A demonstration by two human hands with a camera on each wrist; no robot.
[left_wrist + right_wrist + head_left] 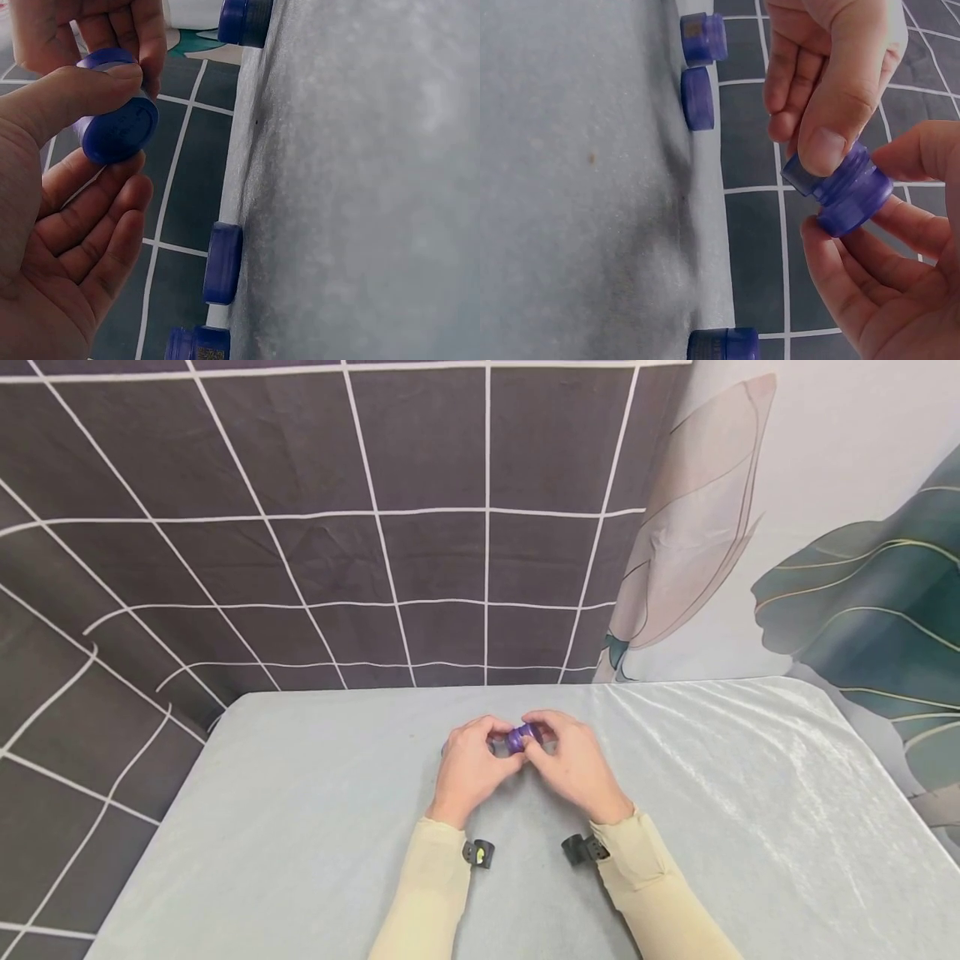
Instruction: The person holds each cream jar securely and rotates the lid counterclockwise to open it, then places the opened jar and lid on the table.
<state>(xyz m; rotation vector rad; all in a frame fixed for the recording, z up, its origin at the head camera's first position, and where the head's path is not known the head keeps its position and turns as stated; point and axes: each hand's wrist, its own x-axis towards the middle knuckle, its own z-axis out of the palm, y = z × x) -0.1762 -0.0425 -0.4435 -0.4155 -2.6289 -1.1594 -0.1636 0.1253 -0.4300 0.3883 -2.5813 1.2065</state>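
Above the table, my left hand (471, 768) holds a small purple-blue jar (802, 178) between thumb and fingers, its round base (121, 131) facing the left wrist camera. With my right hand (577, 764) I grip the jar's lid (857, 202) by its rim. Screw threads show between lid and jar in the right wrist view, and the two line up at a tilt. Beyond the hands, an uncapped jar (697, 39) rests on the cloth beside a loose lid (697, 99). Another jar (244, 21), with its lid on, stands farther to the right.
A pale grey velvety cloth (262, 827) covers the table. Behind it hangs a dark curtain (427, 560) with a white grid, and a leaf-patterned curtain (825, 568) hangs at the right. Each sleeve carries a black wrist camera (480, 853).
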